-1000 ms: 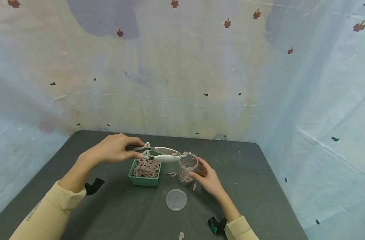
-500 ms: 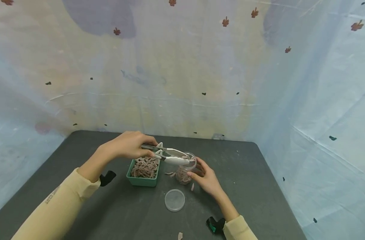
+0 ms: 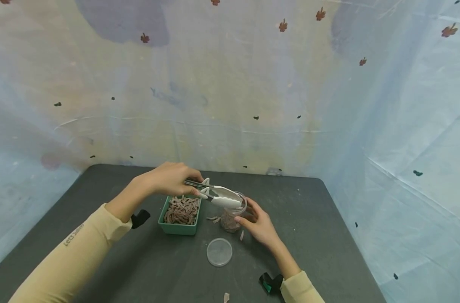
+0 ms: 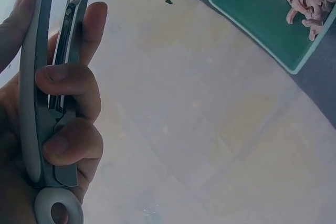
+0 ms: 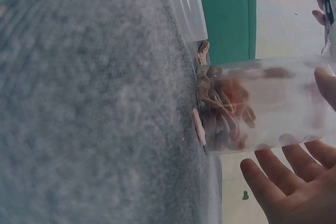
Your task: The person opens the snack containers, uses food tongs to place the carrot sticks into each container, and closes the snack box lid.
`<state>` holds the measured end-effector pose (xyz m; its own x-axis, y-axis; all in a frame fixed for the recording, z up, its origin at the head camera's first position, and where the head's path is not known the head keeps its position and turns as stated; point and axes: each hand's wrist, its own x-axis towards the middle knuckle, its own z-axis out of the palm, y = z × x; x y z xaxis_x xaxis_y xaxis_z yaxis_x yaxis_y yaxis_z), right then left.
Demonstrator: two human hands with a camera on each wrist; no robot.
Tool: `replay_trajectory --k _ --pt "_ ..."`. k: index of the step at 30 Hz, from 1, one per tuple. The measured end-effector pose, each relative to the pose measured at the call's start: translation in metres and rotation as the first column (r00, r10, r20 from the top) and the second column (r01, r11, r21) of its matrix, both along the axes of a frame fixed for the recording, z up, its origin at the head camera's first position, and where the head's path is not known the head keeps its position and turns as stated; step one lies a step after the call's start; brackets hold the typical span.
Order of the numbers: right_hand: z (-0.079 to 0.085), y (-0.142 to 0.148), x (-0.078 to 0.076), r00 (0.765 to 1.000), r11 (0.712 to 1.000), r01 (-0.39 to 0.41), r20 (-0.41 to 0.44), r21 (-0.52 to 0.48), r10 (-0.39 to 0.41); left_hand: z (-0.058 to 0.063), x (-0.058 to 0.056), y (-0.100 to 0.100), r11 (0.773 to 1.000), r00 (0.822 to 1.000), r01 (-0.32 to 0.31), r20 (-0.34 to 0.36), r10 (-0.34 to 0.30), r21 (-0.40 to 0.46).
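Observation:
My left hand [image 3: 171,180] grips a pair of kitchen tongs [image 3: 227,203] with white tips. The tips reach into the mouth of a clear jar [image 5: 273,103], and whether they pinch anything there is hidden. In the left wrist view, curled fingers wrap the tongs' handle [image 4: 30,93]. My right hand [image 3: 263,229] holds the jar upright from its right side, thumb on the near side. Thin, pinkish-brown strips [image 5: 226,106] lie in the bottom of the jar. More such strips [image 3: 182,210] fill a green tub [image 3: 178,229] left of it.
A clear round lid [image 3: 219,252] lies flat on the dark table [image 3: 321,261], nearer me than the jar. Loose strips [image 3: 214,219] lie between tub and jar, another beside the jar, and a pale scrap [image 3: 226,297] at the front. A patterned sheet [image 3: 215,105] hangs behind.
My left hand has moved right with the tongs, and their tips have gone from the jar's rim into its mouth. The strips seen at the tips earlier are out of sight. My right hand stays on the jar.

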<state>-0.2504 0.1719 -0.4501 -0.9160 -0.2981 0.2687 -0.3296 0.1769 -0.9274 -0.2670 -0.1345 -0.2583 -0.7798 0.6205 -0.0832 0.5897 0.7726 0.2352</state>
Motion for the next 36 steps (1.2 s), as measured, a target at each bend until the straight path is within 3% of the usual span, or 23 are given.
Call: replay_trajectory --k 9,15,24,36 --pt "-0.001 -0.003 0.001 1.000 1.000 0.005 0.002 -0.001 -0.005 -0.003 0.004 -0.004 1.000 1.000 0.008 -0.025 -0.008 0.012" --pt "-0.001 -0.004 0.002 1.000 0.999 0.022 0.005 0.023 -0.022 -0.004 0.008 -0.012 1.000 0.999 -0.019 -0.044 0.019 0.005" --pt "0.001 -0.004 0.003 0.999 0.999 0.032 0.017 0.024 -0.032 -0.003 0.015 -0.037 0.999 0.994 -0.044 -0.102 0.047 0.033" --pt "0.001 -0.003 0.003 1.000 0.999 0.025 0.008 0.023 -0.025 -0.008 0.028 -0.076 0.992 0.981 -0.129 -0.145 0.127 -0.002"
